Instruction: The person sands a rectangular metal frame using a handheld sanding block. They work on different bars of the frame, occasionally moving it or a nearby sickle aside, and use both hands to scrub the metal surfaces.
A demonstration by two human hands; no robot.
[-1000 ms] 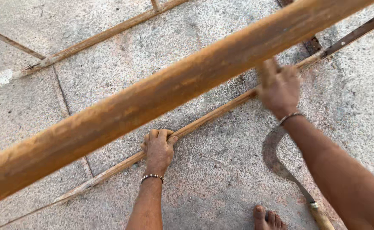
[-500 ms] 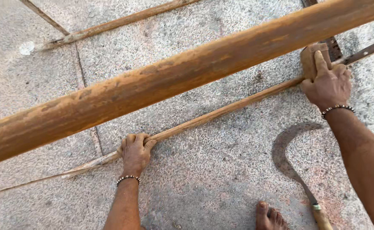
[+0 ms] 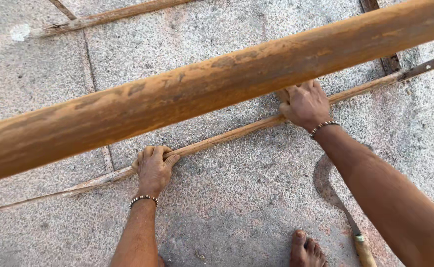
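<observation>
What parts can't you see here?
All in the head view:
- thin stick: both ends run past the picture's edges.
- thick pole: blurred, cut off at both sides, and covers the ground behind it.
- right hand: fingertips hidden under that pole.
- left hand: fingertips curl over the stick, out of sight.
- sickle: the right forearm covers part of the blade; the handle is cut off at the bottom edge.

I see the right hand (image 3: 303, 104) has come down from the thick rusty pole (image 3: 217, 94), where it was raised half a second ago, and now grips the thin stick (image 3: 227, 137) on the stone floor (image 3: 237, 198). The left hand (image 3: 153, 167) has crept leftward along that stick. More of the curved sickle (image 3: 333, 195) is covered by the right forearm than before.
</observation>
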